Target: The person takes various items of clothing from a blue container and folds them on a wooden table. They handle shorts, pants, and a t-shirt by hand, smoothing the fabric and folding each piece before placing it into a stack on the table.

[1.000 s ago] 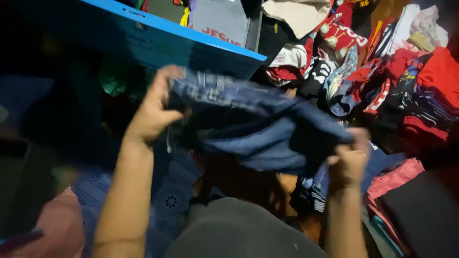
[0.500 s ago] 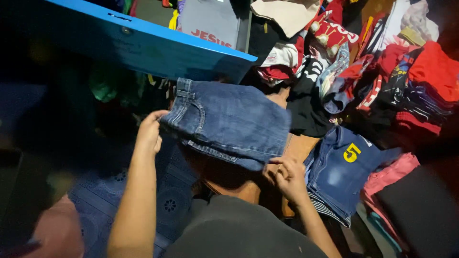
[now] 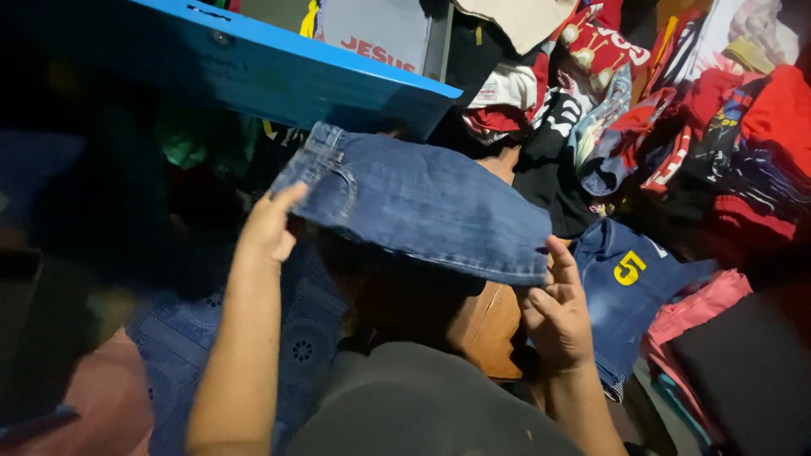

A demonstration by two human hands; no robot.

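Note:
A folded pair of blue denim shorts (image 3: 422, 203) is lifted flat in front of me, waistband toward the left. My left hand (image 3: 270, 226) supports its left edge from below, fingers under the waistband. My right hand (image 3: 557, 312) props up the right edge with the fingers spread under the fold. Beneath the shorts lies a brown garment (image 3: 486, 325), partly hidden.
A blue panel (image 3: 279, 72) slants across the top left. A heap of red, white and dark clothes (image 3: 676, 110) fills the upper right. Denim with a yellow numeral (image 3: 625, 279) lies at right, pink cloth (image 3: 701, 308) beside it. A blue patterned mat (image 3: 296, 346) covers the floor.
The denim went from bunched between both hands to folded flat. Since half a second ago both hands raised it, and the right hand slid right, under its edge.

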